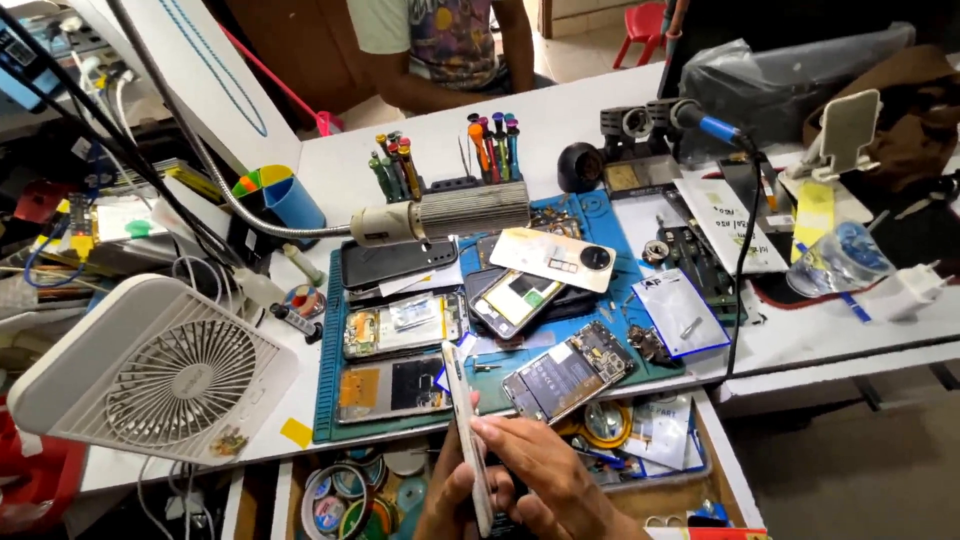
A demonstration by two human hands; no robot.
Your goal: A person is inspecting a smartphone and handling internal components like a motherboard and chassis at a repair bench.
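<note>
**Phone held on edge over the open drawer**

At the near edge of the table (560,130), the head view showed both hands low in the picture, closed round a slim white phone (466,430) stood on its long edge. The phone rose from the hands up across the front lip of the blue mat (330,400), above the open drawer (720,470).

The right hand (560,480) lay across the phone's lower half, fingers (510,432) curled over its side and thumb hidden behind it. The left hand (450,495) pressed in from the other side, only its knuckles and part of the wrist showing; its grip on the phone looked firm, though the fingertips were out of sight.

Judging from that hold, the step in hand was an inspection or a prising along the phone's edge, with the seam turned upward. A next move would call for a steady pinch from one hand while the other worked along the seam, keeping clear of the opened phones (400,330) lying on the mat just ahead.

Farther off stood a lamp (450,215) on a bent neck, a rack of screwdrivers (490,140), and a white fan (160,370) at the left. Another person's arm (520,45) showed beyond the table.
</note>
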